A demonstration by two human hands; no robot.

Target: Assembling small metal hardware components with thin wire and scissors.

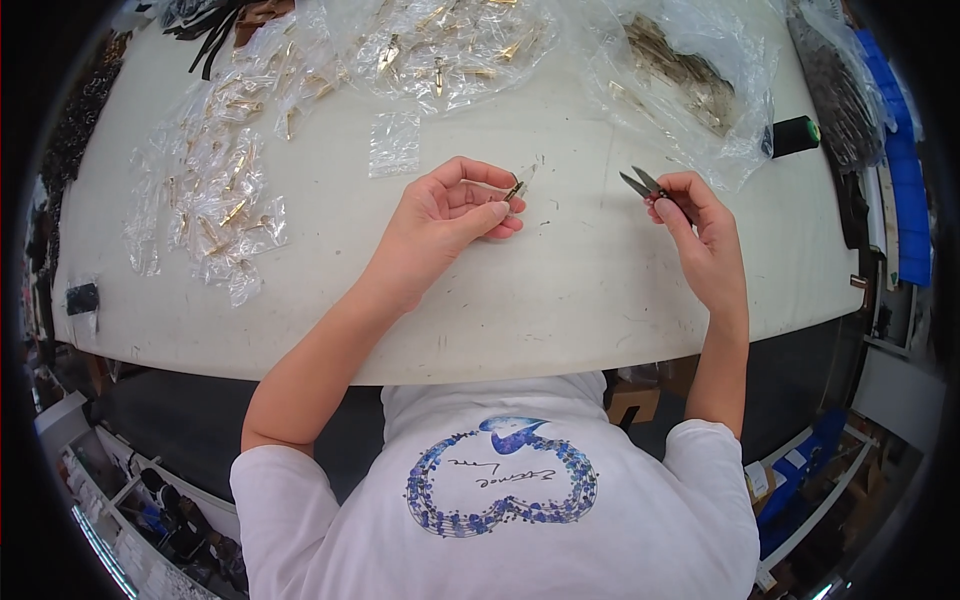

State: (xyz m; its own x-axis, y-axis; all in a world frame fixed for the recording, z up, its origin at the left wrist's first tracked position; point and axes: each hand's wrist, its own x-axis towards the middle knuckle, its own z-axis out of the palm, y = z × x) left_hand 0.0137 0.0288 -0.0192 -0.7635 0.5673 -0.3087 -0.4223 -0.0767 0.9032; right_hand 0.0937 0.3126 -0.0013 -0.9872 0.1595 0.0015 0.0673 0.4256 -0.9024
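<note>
My left hand (455, 205) is closed over the white table, pinching a small gold-coloured metal piece (515, 190) between thumb and fingertips. A bit of clear film sticks out beyond it; its exact kind is too small to tell. To the right, my right hand (700, 225) grips thread snips (648, 185), whose dark blades are spread apart and point up and left. A gap separates the snips from the metal piece. A flat clear plastic bag (395, 145) lies just beyond my left hand.
Small clear bags with gold-coloured metal pieces (235, 210) are heaped at the left. A larger clear bag (450, 50) of similar pieces lies at the far middle. Another bag with dark brownish pieces (680, 75) is at the far right, near a black thread spool (795, 137).
</note>
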